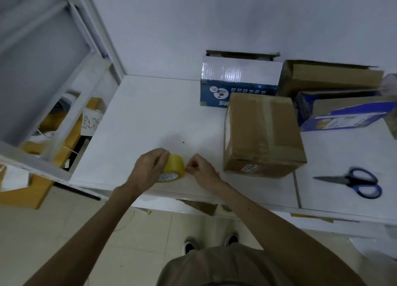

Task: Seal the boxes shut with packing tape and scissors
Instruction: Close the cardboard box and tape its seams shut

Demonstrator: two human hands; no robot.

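Trouble, as we judge it, lies at the free end of the tape roll (173,167). If the right grip (200,170) loses its pinch, the end would snap back and vanish against the yellow layers, and we would have to pick for it with a fingernail. Pulled askew, the strip could split lengthwise or fold onto itself and stick. The scissors (352,181) lie well apart to the right on the counter (150,113), beyond the brown box (262,133). Once a length is drawn, we think neither grip could fetch them without letting the tape go slack.

The left grip (150,167) wraps the roll from the left, fingers curled over its top, holding it near the counter's front edge. We cannot tell whether the roll rests on the surface. The right grip is narrow, fingertips pinched together at the roll's right rim, apparently on the tape's end, though the end itself is too small to make out. Both forearms reach in from below and converge on the roll. The brown box stands just right of the hands, flaps down.
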